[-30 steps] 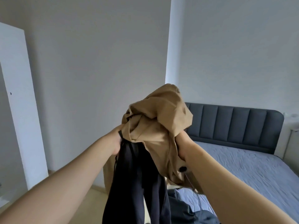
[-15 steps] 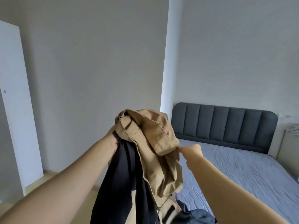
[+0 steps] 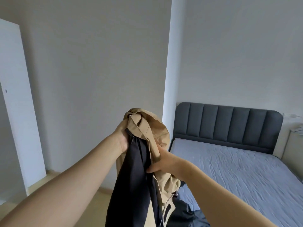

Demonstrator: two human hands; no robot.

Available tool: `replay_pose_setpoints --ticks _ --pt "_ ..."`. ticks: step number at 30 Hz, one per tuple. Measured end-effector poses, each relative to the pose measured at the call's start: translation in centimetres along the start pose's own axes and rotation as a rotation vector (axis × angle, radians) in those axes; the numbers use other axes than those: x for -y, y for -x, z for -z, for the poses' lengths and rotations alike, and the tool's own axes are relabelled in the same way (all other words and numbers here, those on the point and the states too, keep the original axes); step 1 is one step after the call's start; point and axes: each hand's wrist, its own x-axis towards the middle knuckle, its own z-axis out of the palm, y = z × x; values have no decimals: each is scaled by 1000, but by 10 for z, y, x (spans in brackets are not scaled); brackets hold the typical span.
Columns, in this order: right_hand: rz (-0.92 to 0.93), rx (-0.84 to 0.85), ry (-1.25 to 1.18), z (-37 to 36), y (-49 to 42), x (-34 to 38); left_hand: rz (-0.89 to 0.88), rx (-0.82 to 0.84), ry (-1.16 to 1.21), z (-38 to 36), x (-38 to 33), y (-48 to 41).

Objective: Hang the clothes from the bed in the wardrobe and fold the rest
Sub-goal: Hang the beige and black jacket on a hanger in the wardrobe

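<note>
Right now I hold a tan jacket up in front of me, above the near corner of the bed. A black layer hangs from inside it; I cannot tell whether that is its lining or a second garment. My left hand reaches forward with the arm nearly straight and grips the bunched top of the jacket, its fingers wrapped into the cloth and mostly hidden behind it. My right hand comes in from the lower right, just below, with its fingers curled round a tan fold and the thumb pressed against the black layer. I judge the jacket to be light, soft and limp: it sags and twists and offers no firm edge. A zip runs down its lower part and could snag. The best hold, I think, is the collar or the shoulder seams, one hand on each, so that it hangs flat for a hanger. More dark clothes lie on the bed's near end. A tall white panel stands at the left, possibly the wardrobe door.
</note>
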Motion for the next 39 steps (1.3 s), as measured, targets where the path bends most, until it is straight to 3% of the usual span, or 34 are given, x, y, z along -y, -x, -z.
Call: replay_pose_setpoints --ticks 3,10,12,18,21,23,29,34,39 --pt "20 -210 57 -4 -3 -1 41 39 -68 13 -6 2" --pt "40 -382 -53 -5 -24 11 15 -116 -362 65 -18 4" --pt "84 -415 -85 -11 -39 23 16 -142 -349 88 -17 6" --pt "186 -346 -120 -55 -86 55 -64 -72 -61 148 -26 45" --pt "260 -269 -118 -91 -105 72 -41 -249 -336 173 -31 56" --pt "312 -215 -123 -123 -117 85 -78 -503 -453 198 -36 70" --pt "366 -137 -158 -200 -147 127 -189 -789 -330 292 -60 129" --pt "413 -107 -214 -278 -183 183 -256 -816 -27 379 -103 161" --pt "462 -50 -360 -358 -219 262 -257 -656 -335 461 -143 175"
